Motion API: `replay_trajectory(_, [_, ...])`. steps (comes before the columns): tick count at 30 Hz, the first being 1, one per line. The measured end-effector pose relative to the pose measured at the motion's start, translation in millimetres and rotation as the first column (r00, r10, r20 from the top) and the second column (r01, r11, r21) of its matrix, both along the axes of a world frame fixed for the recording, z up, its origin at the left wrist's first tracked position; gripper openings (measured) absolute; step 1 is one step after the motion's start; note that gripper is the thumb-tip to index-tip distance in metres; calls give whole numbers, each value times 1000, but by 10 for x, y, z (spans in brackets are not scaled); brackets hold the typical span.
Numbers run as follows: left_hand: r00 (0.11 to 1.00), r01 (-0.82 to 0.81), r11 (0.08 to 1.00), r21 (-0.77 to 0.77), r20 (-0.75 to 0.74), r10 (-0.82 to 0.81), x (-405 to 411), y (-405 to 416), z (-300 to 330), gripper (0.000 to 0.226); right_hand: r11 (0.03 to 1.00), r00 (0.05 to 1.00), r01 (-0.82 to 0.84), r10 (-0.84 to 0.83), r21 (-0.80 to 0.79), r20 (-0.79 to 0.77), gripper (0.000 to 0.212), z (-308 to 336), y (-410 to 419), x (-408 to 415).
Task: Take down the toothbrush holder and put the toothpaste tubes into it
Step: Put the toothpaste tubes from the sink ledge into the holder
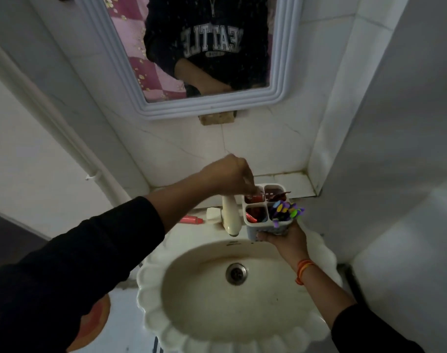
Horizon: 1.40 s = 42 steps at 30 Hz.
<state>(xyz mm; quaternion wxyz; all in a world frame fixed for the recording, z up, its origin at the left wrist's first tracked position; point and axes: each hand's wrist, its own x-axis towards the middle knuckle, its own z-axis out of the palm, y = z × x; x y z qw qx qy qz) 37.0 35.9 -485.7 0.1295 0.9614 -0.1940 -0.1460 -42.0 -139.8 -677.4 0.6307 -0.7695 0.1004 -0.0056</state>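
A white toothbrush holder (253, 231) with four compartments is held from below by my right hand (284, 239) over the right rim of the sink. My left hand (227, 175) reaches in from above, its fingers pinched on a red toothpaste tube (255, 198) that stands in the far left compartment. Another red tube (251, 217) lies in the near left compartment. Purple and yellow toothbrush heads (287, 211) stick out of the near right compartment. One more red tube (191, 220) lies on the sink's back ledge, left of the tap.
A cream scalloped sink (151, 324) with a metal drain (236, 273) is below. A cream tap (230, 215) stands just left of the holder. A white-framed mirror (281, 95) hangs above. Tiled walls close in at the right.
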Motion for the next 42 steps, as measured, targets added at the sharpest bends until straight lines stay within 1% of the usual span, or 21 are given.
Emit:
replay_trajectory(2, [993,-109,985,-135,30,114,98,278,-59,25,1000,1000,4,-4,10,-15,59,4,5,1])
replay_trajectory(3, [985,-158,974,-162,38,166,143,422,-129,25,1000,1000,8,-8,9,-21,58,12,12,0])
replay_trajectory(4, [978,-197,968,-154,41,205,183,560,-219,24,1000,1000,11,-10,10,-22,58,15,17,-1])
replay_trajectory(6, [969,-244,968,-60,21,245,236,790,-437,20,1000,999,16,-15,8,-28,58,-4,19,3])
replay_trajectory(8, [969,-245,967,68,-23,248,258,974,-687,14,1000,999,20,-20,3,-38,58,-52,13,20])
replay_trajectory(11, [973,-193,946,262,-71,218,221,1169,-1029,26,1000,998,20,-20,-4,-61,60,-153,-16,58])
replay_trajectory(13, [982,-138,929,343,-76,173,185,1262,-1225,40,1000,997,27,-28,-9,-76,64,-167,-9,57])
replay_trajectory(14, [982,-131,918,373,-78,172,169,1310,-1308,43,999,996,33,-34,-15,-77,65,-165,-4,51])
replay_trajectory(17, [980,-124,874,469,-79,182,133,1392,-1461,42,999,997,34,-36,-27,-74,66,-160,0,52])
replay_trajectory(19, [983,-111,867,485,-76,168,98,1429,-1516,58,999,997,30,-32,-34,-73,68,-184,-4,62])
replay_trajectory(20, [984,-104,867,487,-78,162,93,1446,-1536,59,999,996,34,-37,-36,-78,69,-198,-6,67])
replay_trajectory(22, [984,-93,865,493,-89,157,68,1468,-1521,44,999,996,34,-37,-34,-86,71,-209,-14,73])
replay_trajectory(25, [978,-116,894,432,-105,178,103,1476,-1377,50,999,995,29,-33,-36,-99,74,-241,-21,73])
replay_trajectory(30, [967,-231,946,230,-51,248,166,1279,-876,61,999,994,36,-38,-24,-102,71,-210,-6,58])
replay_trajectory(34, [969,-245,965,93,7,246,134,1048,-413,52,999,996,43,-41,17,-84,69,-144,18,44])
replay_trajectory(36, [967,-249,967,58,71,245,88,926,-159,48,999,996,42,-39,31,-79,67,-128,23,33])
replay_trajectory(38, [955,-255,967,-32,148,256,8,788,118,42,998,997,40,-38,38,-70,63,-98,36,24])
replay_trajectory(40, [939,-219,967,-128,241,244,-76,635,374,34,998,998,41,-39,38,-56,61,-82,36,26])
replay_trajectory(42, [924,-139,974,-178,330,192,-138,477,547,26,999,998,39,-38,19,-46,58,-107,17,30])
